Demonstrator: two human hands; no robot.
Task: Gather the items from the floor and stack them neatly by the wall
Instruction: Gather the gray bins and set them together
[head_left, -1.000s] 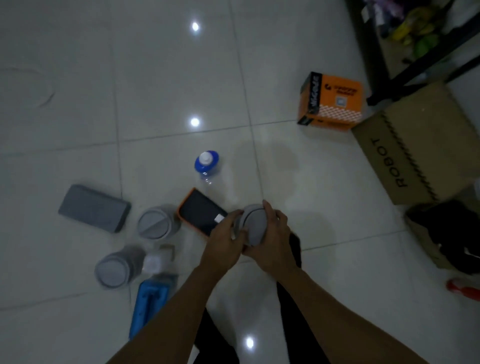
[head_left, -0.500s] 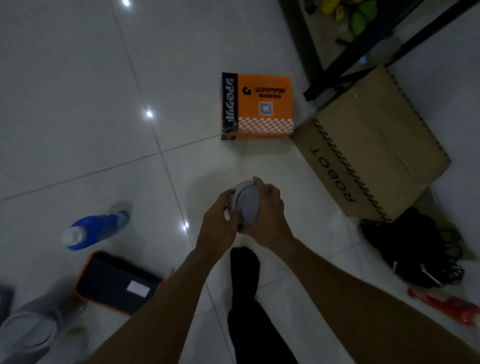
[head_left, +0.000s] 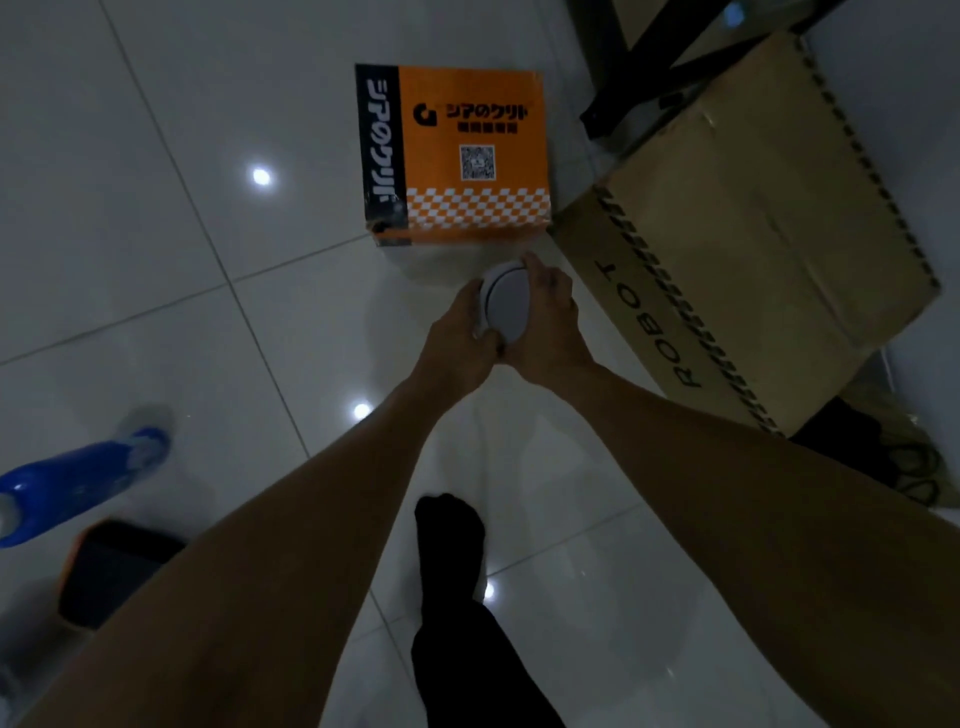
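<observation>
Both hands hold a round grey container (head_left: 505, 304) above the floor, near the middle of the view. My left hand (head_left: 460, 340) grips its left side and my right hand (head_left: 550, 327) wraps its right side. An orange and black box (head_left: 467, 156) stands on the floor just beyond it. To the right lies a brown cardboard box (head_left: 753, 223) marked ROBOT. At the left edge a blue bottle (head_left: 78, 480) lies on the tiles. Below the bottle sits a black case with an orange rim (head_left: 111, 571).
A black metal frame (head_left: 649, 67) stands at the top right behind the cardboard box. Dark cables (head_left: 904, 467) lie at the right edge. My foot in a black sock (head_left: 449, 530) is on the white tiles. A grey item (head_left: 10, 680) shows at the bottom left corner.
I have carried the grey container away from the cluster of items toward the orange box and cardboard box. The view has swung right, so the other grey items have left the frame.
</observation>
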